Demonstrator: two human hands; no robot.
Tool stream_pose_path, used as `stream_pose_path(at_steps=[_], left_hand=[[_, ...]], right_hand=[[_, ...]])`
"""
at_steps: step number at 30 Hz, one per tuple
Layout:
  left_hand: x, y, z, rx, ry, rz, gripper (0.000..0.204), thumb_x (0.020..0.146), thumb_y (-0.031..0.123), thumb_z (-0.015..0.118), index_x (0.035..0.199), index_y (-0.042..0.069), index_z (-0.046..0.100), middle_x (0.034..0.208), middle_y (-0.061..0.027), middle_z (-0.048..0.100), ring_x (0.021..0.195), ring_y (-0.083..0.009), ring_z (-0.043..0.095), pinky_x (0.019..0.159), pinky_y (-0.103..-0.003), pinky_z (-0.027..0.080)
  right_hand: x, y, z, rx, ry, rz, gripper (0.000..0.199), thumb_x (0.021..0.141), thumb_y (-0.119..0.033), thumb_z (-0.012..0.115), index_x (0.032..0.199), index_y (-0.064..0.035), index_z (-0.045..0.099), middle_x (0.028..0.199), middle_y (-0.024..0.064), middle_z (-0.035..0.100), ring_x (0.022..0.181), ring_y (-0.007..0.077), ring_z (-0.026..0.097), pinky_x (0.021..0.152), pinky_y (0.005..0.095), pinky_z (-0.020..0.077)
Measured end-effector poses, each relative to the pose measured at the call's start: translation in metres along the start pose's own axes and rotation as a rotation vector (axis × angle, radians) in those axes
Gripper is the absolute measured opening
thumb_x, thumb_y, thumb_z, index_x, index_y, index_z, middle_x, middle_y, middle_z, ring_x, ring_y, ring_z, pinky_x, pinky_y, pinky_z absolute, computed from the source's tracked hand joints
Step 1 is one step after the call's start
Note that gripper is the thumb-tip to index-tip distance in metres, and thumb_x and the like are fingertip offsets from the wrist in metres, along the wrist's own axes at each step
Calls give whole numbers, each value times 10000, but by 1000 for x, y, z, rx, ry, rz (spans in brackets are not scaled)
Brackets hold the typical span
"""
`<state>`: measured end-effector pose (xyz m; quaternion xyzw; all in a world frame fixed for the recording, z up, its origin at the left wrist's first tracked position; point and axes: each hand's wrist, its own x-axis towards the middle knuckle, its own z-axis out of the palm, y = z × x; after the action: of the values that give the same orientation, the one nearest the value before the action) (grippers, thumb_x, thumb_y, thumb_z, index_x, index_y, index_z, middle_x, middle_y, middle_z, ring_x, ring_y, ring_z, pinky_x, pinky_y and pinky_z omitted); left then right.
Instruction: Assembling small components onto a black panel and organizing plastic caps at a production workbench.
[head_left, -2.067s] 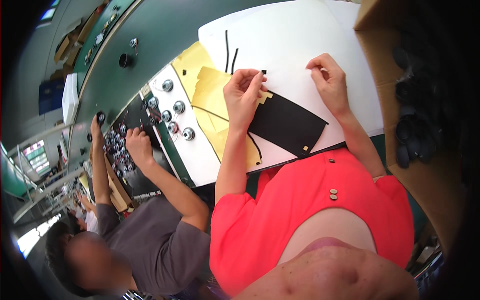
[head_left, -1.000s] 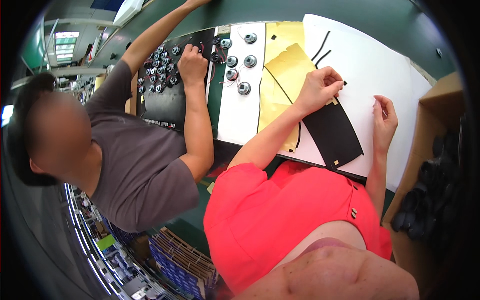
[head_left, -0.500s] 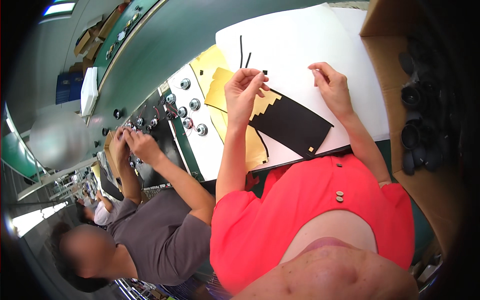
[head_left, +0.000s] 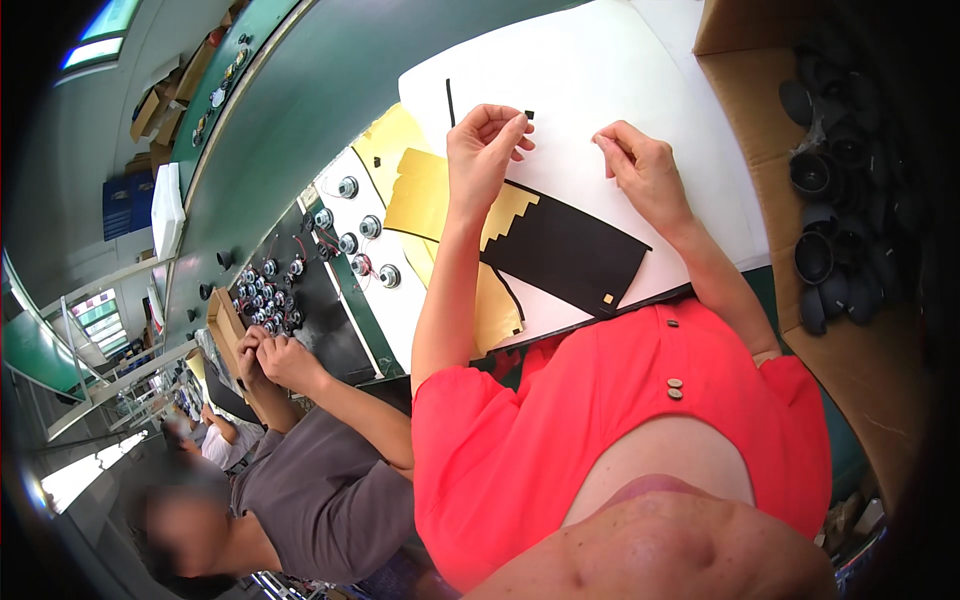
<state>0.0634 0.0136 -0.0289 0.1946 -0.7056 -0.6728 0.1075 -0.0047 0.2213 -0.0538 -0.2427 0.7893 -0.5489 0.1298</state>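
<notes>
My left hand [head_left: 482,160] is raised over the white sheet [head_left: 580,75], thumb and forefinger pinched together with the other fingers curled. A tiny black foam piece [head_left: 529,115] shows at its fingertips. To the right, my right hand [head_left: 648,180] hovers above the same sheet, thumb and forefinger closed; whatever they hold, if anything, is too small to make out. Between my forearms lies a black foam sheet [head_left: 570,250] with a stepped edge of exposed yellow backing. Yellow backing paper [head_left: 415,195] lies partly under my left forearm. A thin black strip [head_left: 450,102] rests beyond my left hand.
Several small round speakers [head_left: 370,226] with wires stand left of the yellow paper. A cardboard box [head_left: 735,150] of black cup-shaped parts [head_left: 812,175] is at the right. On the left, a co-worker's hands [head_left: 280,360] work near more speakers [head_left: 265,295].
My left hand has moved farther over the white sheet, carrying the tiny black piece. One of two black strips is now out of sight. The co-worker's hands have moved nearer their body.
</notes>
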Motion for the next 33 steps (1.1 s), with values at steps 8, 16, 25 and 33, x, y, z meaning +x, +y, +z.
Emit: stream_pose_path(at_steps=[8, 16, 25, 33], left_hand=[[1, -13, 5, -20, 30, -11, 113, 964, 101, 673, 983, -9, 656, 862, -65, 721, 719, -107, 676, 627, -224, 501], [-5, -22, 11, 18, 61, 11, 115, 980, 101, 671, 1014, -6, 646, 894, -55, 703, 721, -91, 635, 640, -211, 490], [-7, -17, 19, 49, 42, 28, 89, 987, 98, 659, 991, 11, 639, 876, -42, 698, 683, -74, 601, 617, -211, 472], [-6, -22, 14, 43, 38, 42, 86, 989, 105, 657, 990, 22, 635, 875, -31, 692, 690, -75, 601, 621, -212, 476]], right_hand=[[5, 1, 0, 126, 8, -29, 140, 1001, -131, 627, 951, -4, 661, 652, 50, 613, 584, 98, 569, 566, 273, 460], [6, 7, 0, 204, 6, 16, 103, 1001, -64, 597, 987, 11, 668, 739, 16, 616, 679, 63, 566, 628, 229, 482], [17, 6, -67, -253, 529, -115, 102, 946, -76, 641, 1028, -27, 677, 885, 82, 677, 818, 194, 630, 716, 319, 518], [32, 46, -147, -1046, 839, -6, 389, 869, -183, 666, 1215, -6, 651, 1280, 166, 621, 1171, 349, 570, 961, 503, 479]])
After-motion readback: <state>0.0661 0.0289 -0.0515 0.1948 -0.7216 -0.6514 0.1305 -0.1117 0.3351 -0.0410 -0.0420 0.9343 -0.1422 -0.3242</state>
